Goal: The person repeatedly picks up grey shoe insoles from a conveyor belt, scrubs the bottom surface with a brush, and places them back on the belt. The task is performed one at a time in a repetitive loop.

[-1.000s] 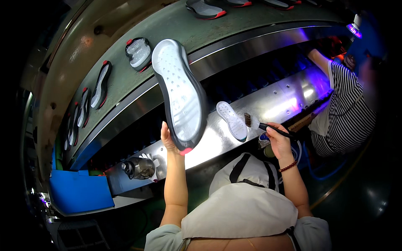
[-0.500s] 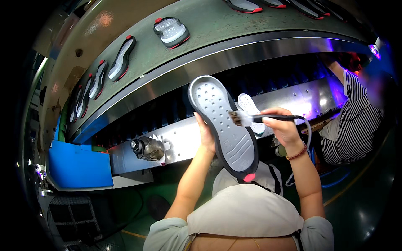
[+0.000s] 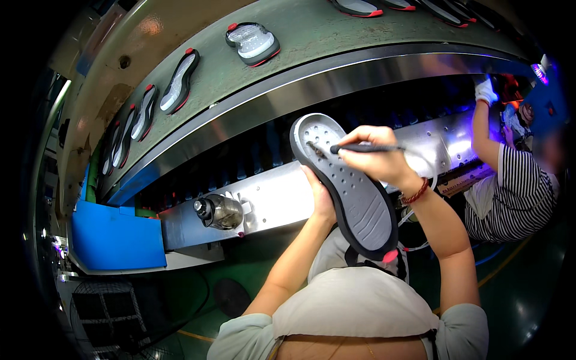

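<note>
A grey shoe sole [image 3: 364, 210] with a black rim and a red tip is held tilted in front of me. My left hand [image 3: 321, 198] grips it along its left edge, the fingers partly hidden beneath. Above its far half, my right hand [image 3: 381, 157] is closed round the black handle of a brush [image 3: 354, 148]. A cable trails from the handle's end toward the right. The dark bristles reach the dimpled far part of the sole; whether they touch it I cannot tell for sure.
Several soles, among them one [image 3: 180, 81] with a red tip, lie on the green conveyor belt [image 3: 210, 78]. A dark bottle [image 3: 219, 211] stands on the metal ledge [image 3: 270, 201]. At right sits a person in a striped shirt [image 3: 510, 192], one gloved hand [image 3: 485, 91] raised. A fan [image 3: 108, 312] stands lower left.
The brush has moved from the sole's middle edge to its far dimpled part. My left hand and the sole have shifted right. The co-worker's gloved hand has come into view.
</note>
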`<state>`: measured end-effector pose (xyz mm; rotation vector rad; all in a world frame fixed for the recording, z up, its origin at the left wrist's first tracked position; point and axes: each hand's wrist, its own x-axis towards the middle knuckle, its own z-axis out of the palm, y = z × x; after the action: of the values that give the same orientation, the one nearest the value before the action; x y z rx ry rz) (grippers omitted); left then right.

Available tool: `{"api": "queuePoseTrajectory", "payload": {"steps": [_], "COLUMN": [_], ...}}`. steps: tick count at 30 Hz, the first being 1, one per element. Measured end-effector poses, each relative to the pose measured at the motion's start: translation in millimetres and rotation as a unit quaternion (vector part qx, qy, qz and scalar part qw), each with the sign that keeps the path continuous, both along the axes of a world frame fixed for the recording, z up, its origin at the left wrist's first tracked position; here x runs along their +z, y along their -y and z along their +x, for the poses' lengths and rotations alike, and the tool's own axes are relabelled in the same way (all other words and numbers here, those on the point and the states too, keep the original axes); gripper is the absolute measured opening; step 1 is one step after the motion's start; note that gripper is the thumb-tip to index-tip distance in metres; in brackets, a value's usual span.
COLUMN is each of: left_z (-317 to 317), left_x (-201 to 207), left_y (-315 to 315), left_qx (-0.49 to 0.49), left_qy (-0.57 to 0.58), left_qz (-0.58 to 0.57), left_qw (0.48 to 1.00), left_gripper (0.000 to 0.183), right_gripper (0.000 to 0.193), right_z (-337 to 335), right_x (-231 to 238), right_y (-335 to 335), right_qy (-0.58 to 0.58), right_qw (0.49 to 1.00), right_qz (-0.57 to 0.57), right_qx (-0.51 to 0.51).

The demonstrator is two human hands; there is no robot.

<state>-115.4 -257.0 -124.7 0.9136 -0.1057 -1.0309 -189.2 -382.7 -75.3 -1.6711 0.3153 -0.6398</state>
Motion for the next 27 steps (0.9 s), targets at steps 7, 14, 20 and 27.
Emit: {"api": "queuePoseTrajectory", "payload": {"steps": [7, 14, 20, 27], "left_z": [48, 26, 18, 27], "left_x": [-4, 16, 27, 22], "left_y": [-12, -11, -5, -2], "left_qx": [0.065, 0.042, -0.009, 0.055], "left_qy": [0.01, 0.018, 0.025, 0.045], "left_qz": [-0.039, -0.025, -0.026, -0.026], "left_qw": [0.997, 0.999, 0.999, 0.997], "left_gripper": [0.079, 0.077, 0.08, 0.082], "right_gripper": [0.011, 0.017, 0.017, 0.013], "right_z": [-46, -38, -23, -37], "right_x": [-19, 25, 24, 32], "right_y": [-52, -9, -6, -1], "right_qy": [0.004, 0.039, 0.035, -0.039], "right_qw": [0.984, 0.996, 0.993, 0.99], "right_qz": [-0.171, 0.047, -0.041, 0.1], "right_qx": [0.048, 0.063, 0.11, 0.093]}}
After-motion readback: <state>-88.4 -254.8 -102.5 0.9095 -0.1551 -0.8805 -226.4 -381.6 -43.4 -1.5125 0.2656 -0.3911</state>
